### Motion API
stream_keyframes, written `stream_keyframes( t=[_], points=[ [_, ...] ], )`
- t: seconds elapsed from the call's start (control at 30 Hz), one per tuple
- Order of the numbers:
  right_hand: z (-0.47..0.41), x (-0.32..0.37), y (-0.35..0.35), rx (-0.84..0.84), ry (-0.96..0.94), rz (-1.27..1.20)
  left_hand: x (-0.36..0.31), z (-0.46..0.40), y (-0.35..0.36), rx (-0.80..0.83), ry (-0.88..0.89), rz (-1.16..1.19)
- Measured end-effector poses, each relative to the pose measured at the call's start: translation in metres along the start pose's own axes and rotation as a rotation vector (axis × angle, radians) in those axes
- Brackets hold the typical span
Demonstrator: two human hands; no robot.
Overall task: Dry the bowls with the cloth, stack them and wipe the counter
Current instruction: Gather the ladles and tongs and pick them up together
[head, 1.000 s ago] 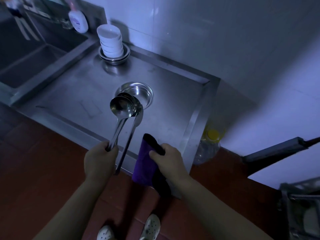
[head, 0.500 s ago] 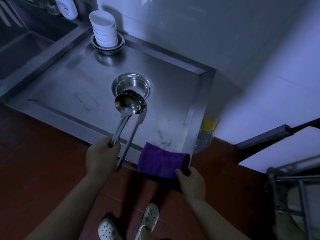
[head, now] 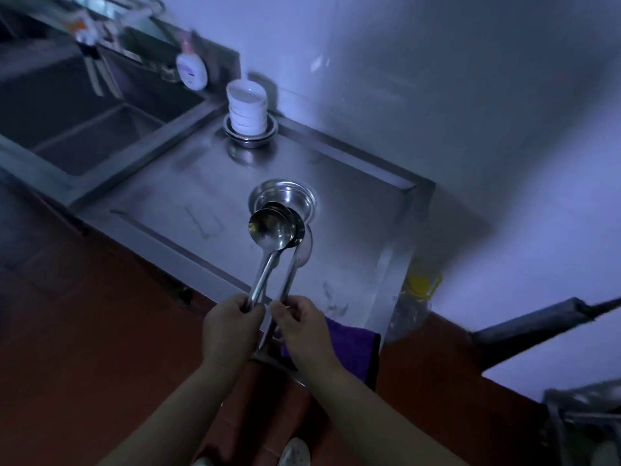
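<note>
Gripping the ladle handles, my left hand (head: 232,327) holds the steel ladles (head: 274,228) over the surface (head: 174,210); my right hand (head: 304,326), which held the purple cloth (head: 349,348) half a second ago, has released it and now pinches one handle with curled fingers (head: 285,312). The cloth lies draped over the surface's near edge, just behind my right wrist. A second ago it was bunched upright in that hand. I judge this frees both hands to separate the ladles before drying them. The white bowls (head: 247,109) stand stacked inside a steel bowl (head: 250,137) at the far corner; another steel bowl (head: 285,196) sits mid-surface, beneath the ladle heads. Wiping the surface appears not yet begun.
</note>
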State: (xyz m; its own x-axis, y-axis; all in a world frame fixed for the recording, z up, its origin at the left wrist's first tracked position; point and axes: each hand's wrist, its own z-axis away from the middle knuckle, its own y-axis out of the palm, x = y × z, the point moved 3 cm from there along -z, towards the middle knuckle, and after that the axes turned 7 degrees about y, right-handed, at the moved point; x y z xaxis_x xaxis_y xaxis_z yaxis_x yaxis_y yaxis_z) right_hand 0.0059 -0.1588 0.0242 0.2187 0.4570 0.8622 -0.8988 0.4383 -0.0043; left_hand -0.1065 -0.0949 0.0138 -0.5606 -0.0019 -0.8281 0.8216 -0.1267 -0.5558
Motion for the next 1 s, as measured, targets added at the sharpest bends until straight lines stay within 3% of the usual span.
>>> stream_keyframes(
  t=[0.27, 0.43, 0.77, 1.0],
  points=[
    [0.002, 0.006, 0.078, 0.181, 0.064, 0.129, 0.034, 0.014, -0.079, -0.192, -0.063, -0.075],
    [0.014, 0.016, 0.156, 0.44, 0.136, 0.193, 0.069, 0.027, -0.15, -0.331, -0.179, 0.07],
    [0.068, 0.037, 0.321, 0.589, 0.053, 0.481, 0.151, 0.062, -0.349, -0.653, -0.228, -0.08],
    [0.138, 0.053, 0.461, 0.723, -0.089, 0.461, 0.202, 0.089, -0.492, -0.765, -0.334, -0.127]
  ],
)
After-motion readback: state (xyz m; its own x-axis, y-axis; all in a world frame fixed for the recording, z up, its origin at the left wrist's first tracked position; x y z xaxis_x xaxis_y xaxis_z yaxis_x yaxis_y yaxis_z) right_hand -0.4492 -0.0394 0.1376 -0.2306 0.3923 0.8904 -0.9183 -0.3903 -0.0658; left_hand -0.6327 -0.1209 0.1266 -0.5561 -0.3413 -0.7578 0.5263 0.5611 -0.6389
